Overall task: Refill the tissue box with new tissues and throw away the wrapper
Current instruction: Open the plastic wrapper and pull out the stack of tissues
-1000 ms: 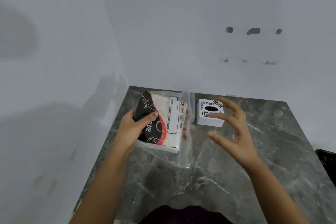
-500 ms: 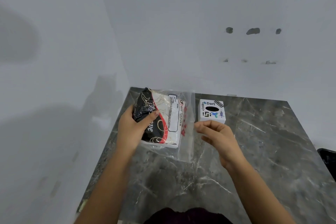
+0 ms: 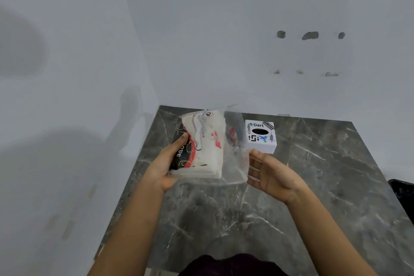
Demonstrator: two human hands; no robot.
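A pack of white tissues (image 3: pixel 208 152) in a clear plastic wrapper (image 3: pixel 234 163) with black, red and white print is lifted on edge above the table's far left part. My left hand (image 3: pixel 164 163) grips the pack's printed left side, thumb on top. My right hand (image 3: pixel 273 177) is at the wrapper's loose clear right end, thumb above and fingers behind the plastic, holding it. The small white tissue box (image 3: pixel 261 135), with stickers and a dark oval slot on top, stands just behind my right hand, near the wall.
The dark grey marble table (image 3: pixel 313 186) sits in a corner, with white walls to the left and behind. A black object (image 3: pixel 403 195) shows at the right edge. My dark clothing (image 3: pixel 230 264) is at the bottom edge.
My right hand came in from the open air and took the wrapper's loose end. The pack has been tipped up from nearly flat onto its edge and lifted a little.
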